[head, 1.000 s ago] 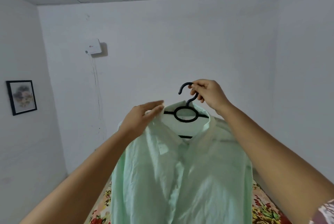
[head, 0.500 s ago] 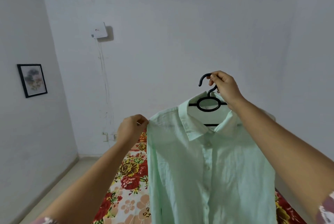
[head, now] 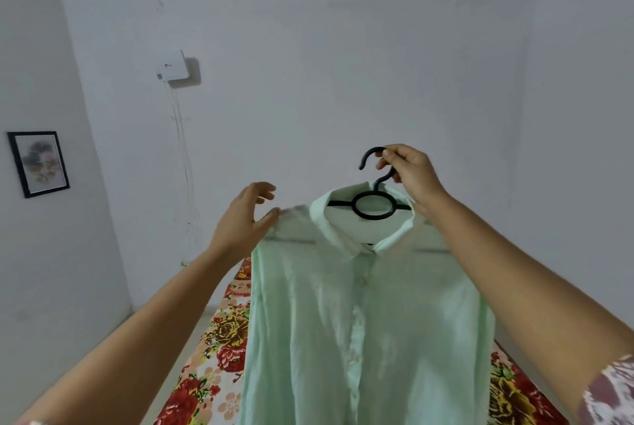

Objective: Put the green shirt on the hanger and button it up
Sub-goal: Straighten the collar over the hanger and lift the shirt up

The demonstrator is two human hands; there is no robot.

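Hanging step nearly done: green shirt (head: 360, 315) draped on black hanger (head: 374, 205), held up above the flowered bed (head: 219, 349), right hand (head: 410, 169) pinching the hook, left hand (head: 245, 219) fingers spread at the left shoulder; next, probably squaring that shoulder, then fastening any open buttons.

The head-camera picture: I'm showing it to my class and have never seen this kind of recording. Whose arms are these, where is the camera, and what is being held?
The camera is worn on a person's head, so both arms reaching forward are that person's own. The right hand grips the hook of a black hanger, holding it up in the air. A green shirt hangs on it, its front closed. The left hand is open, thumb touching the shirt's shoulder. Below lies a flowered bedsheet; a framed picture hangs on the left wall.
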